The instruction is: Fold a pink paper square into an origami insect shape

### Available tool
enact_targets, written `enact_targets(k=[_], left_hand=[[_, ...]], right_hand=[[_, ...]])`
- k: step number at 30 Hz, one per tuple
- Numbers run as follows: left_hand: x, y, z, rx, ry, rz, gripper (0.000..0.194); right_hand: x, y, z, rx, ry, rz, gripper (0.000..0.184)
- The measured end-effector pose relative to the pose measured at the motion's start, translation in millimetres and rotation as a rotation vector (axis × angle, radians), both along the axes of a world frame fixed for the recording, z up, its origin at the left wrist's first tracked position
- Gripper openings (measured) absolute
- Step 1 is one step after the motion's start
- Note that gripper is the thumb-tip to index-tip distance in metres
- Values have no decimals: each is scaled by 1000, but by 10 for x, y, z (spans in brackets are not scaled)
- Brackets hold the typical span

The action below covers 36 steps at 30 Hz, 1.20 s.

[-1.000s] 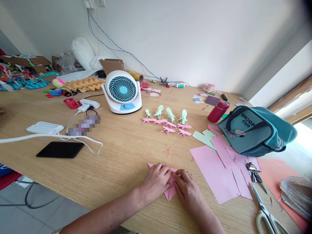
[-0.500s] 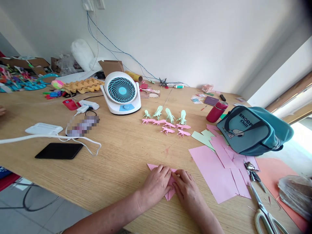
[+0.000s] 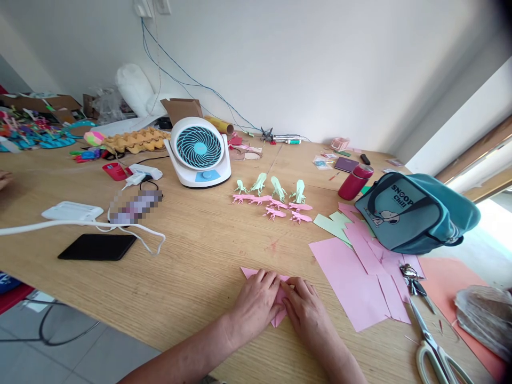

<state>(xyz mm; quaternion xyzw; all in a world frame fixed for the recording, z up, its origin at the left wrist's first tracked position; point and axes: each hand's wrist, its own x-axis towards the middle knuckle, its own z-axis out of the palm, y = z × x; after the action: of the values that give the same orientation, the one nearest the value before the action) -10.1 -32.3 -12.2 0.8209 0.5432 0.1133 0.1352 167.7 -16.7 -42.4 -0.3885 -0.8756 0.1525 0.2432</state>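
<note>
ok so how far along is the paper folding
Four green figures and six pink ones already look done. The left hand and right hand are on a partly folded pink sheet. Flat pink paper and green paper lie unfolded; how much is needed, I can't tell.

Pale wall [image 3: 280, 64], grey tiled floor [image 3: 52, 341], bright right edge, perhaps a window [image 3: 500, 208].

A person works with bare left hand [image 3: 254, 301] and right hand [image 3: 310, 309], forearms uncovered; a sliver of dark clothing [image 3: 209, 380] shows below the left hand, details unclear.
</note>
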Motion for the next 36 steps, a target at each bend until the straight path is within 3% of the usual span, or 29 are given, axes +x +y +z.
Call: enact_targets(k=[10, 19, 28, 30, 36], left_hand=[[-7, -3, 88, -22, 2, -1, 41], [26, -17, -47, 41, 159, -30, 44], [-25, -11, -86, 111, 130, -103, 37], [-45, -16, -70, 139, 131, -169, 35], [-92, -10, -52, 125, 86, -169, 44]], right_hand=[[-8, -8, 8, -20, -3, -6, 31], [10, -27, 56, -51, 60, 34, 22], [28, -1, 65, 2, 79, 16, 27], [58, 8, 94, -43, 103, 16, 29], [243, 41, 152, -214, 246, -28, 31]])
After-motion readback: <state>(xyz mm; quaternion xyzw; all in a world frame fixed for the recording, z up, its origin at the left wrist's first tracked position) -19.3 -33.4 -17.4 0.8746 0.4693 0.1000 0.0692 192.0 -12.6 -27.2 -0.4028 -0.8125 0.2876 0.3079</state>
